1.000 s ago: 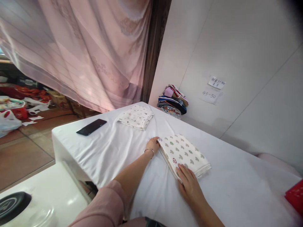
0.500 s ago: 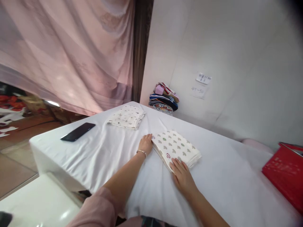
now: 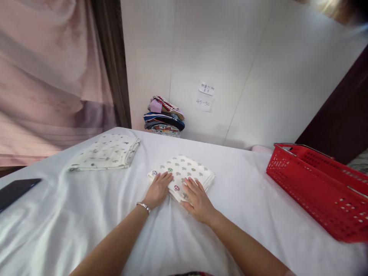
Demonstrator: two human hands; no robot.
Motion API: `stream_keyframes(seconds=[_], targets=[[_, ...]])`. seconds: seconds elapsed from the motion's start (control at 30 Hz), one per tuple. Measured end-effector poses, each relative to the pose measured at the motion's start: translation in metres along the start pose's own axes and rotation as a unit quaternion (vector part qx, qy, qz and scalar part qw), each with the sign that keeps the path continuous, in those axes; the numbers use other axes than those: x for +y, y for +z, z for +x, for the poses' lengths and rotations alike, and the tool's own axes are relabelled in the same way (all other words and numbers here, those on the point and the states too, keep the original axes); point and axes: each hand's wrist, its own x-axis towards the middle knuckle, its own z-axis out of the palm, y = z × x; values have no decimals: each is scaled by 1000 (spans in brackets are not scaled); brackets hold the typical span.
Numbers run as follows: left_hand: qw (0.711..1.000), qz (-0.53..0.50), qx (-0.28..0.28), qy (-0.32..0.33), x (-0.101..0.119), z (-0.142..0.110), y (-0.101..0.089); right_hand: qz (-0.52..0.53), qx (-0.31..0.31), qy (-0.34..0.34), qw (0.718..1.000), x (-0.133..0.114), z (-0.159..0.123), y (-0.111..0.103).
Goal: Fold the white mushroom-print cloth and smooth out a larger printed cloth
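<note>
A folded white cloth with a mushroom print [image 3: 186, 170] lies on the white-covered table [image 3: 86, 214] in front of me. My left hand [image 3: 157, 189], a bracelet at its wrist, rests flat on the cloth's near left edge with fingers stretched out. Beside it, my right hand [image 3: 197, 199] lies flat on the near right part of the same cloth, fingers spread. Neither hand holds anything.
A second folded printed cloth [image 3: 105, 158] lies at the back left. A black phone [image 3: 14, 191] sits at the far left edge. A red plastic basket [image 3: 319, 188] stands on the right. A pile of folded clothes [image 3: 163, 119] sits against the wall under paper notes [image 3: 205, 96].
My view has swung to the right, bringing the red basket fully into sight. My left hand has moved from the cloth's far corner onto its near edge, close to my right hand.
</note>
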Motion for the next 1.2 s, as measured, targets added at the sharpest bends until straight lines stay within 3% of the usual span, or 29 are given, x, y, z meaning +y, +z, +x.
stream_keyframes(seconds=[0.23, 0.3, 0.37, 0.47, 0.53, 0.6, 0.7, 0.9, 1.2], targets=[[1000, -15, -3, 7, -8, 1, -1, 75, -80, 24, 994, 11, 2, 19], [999, -28, -3, 20, 1, 1, -5, 131, -39, 48, 989, 23, 0, 16], [997, -46, -4, 54, 17, 0, -10, 187, 45, 117, 974, 45, -3, 10], [991, -72, -22, 115, 48, -1, -12, 277, 159, 311, 895, 85, -10, 1], [987, -82, -38, 136, 64, -1, -11, 324, 175, 416, 832, 110, -14, -2], [985, -85, -49, 141, 73, -2, -9, 346, 168, 464, 798, 129, -16, -3], [986, -81, -50, 138, 75, -3, -8, 365, 153, 494, 774, 145, -13, 0], [988, -94, -20, 117, 85, -4, -13, 376, 117, 515, 761, 160, 2, 8], [999, 3, -43, 15, 123, 14, -9, 372, 109, 484, 785, 168, 11, 10]])
